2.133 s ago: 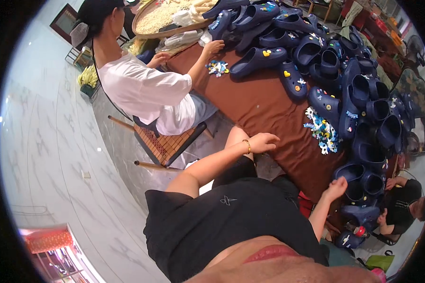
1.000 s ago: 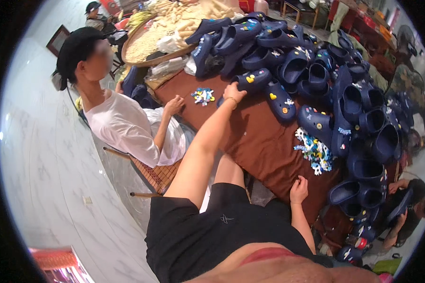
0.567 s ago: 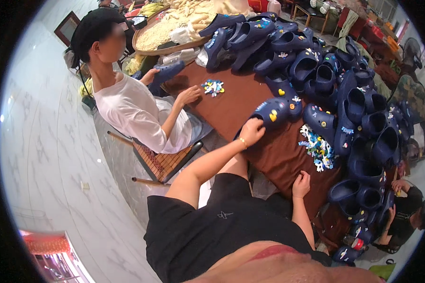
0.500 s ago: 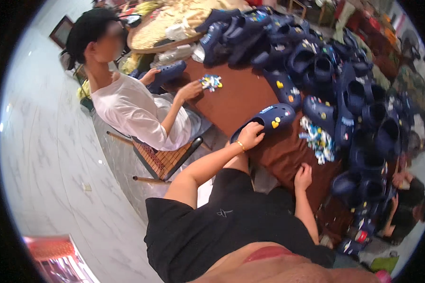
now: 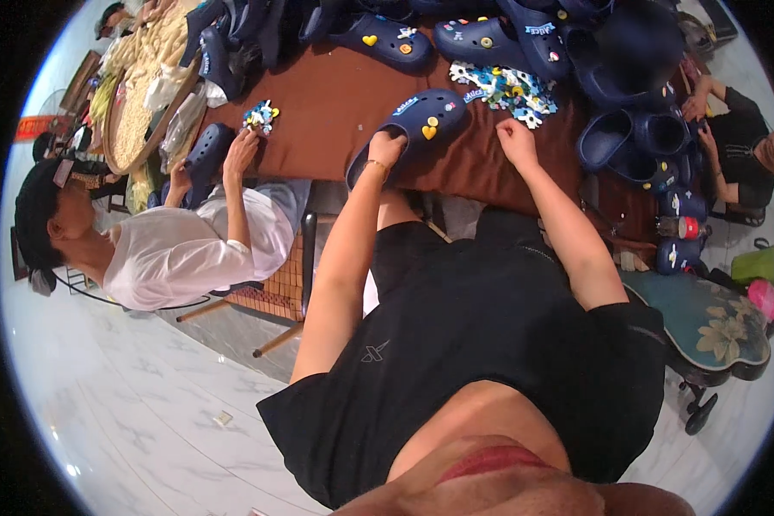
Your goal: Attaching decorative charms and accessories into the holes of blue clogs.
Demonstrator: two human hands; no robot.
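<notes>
A navy clog [image 5: 443, 107] with a yellow heart, a round charm and a light-blue strip on it lies at the table's near edge. My left hand [image 5: 388, 151] has its fingers tucked into the foot opening and grips the clog. To the right, my right hand [image 5: 518, 144] hovers with curled fingers by the near side of a heap of small white, blue and yellow shoe charms [image 5: 512, 90]. Whether anything sits in those right fingers is too small to tell.
A brown cloth [image 5: 310, 103] covers the table. Many navy clogs [image 5: 387, 43] line its far side and right end. On the left a co-worker in white [image 5: 181, 245] holds a clog [image 5: 208, 155] beside a small charm pile [image 5: 261, 114]. Another person [image 5: 744, 150] sits at right.
The view has turned, shifting the table and co-worker across the picture. My right hand has come closer to the charm heap. My left hand still holds the clog.
</notes>
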